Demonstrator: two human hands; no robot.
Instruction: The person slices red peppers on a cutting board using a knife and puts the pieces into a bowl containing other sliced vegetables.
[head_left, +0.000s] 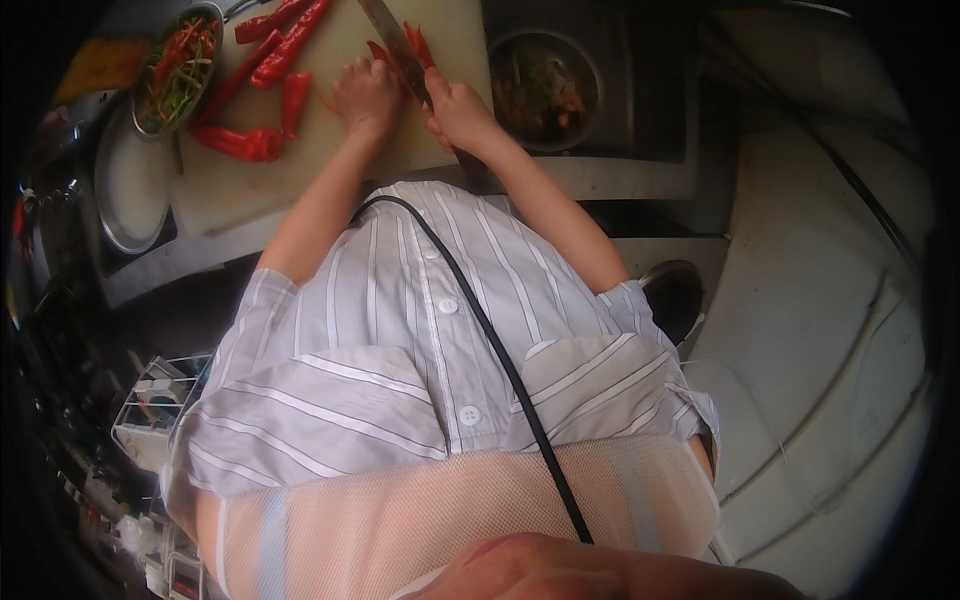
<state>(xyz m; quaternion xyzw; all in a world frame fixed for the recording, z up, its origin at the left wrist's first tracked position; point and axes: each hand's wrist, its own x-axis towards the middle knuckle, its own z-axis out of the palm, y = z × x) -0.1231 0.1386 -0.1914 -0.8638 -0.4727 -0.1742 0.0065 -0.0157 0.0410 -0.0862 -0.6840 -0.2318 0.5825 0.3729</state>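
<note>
My right hand (461, 112) grips the handle of a broad-bladed kitchen knife (394, 41), its blade slanting away to the upper left. Close by on the left, my left hand (365, 97) rests with curled fingers on a red pepper piece (378, 52), mostly hidden under the hand and the blade. Just right of the blade lies another red pepper piece (418, 45). All this is on a large pale cutting board (442, 154). Several long red peppers (291, 46) lie on its left part, with a bent red pepper (240, 142) nearest me.
At the board's left, a metal bowl (216, 82) holds shredded red and green vegetables. Below it sits a metal-rimmed dish (105, 202) with whitish contents. Right of the board stands a round metal pan (592, 112) with mixed scraps. A black cable (480, 311) hangs across my striped shirt.
</note>
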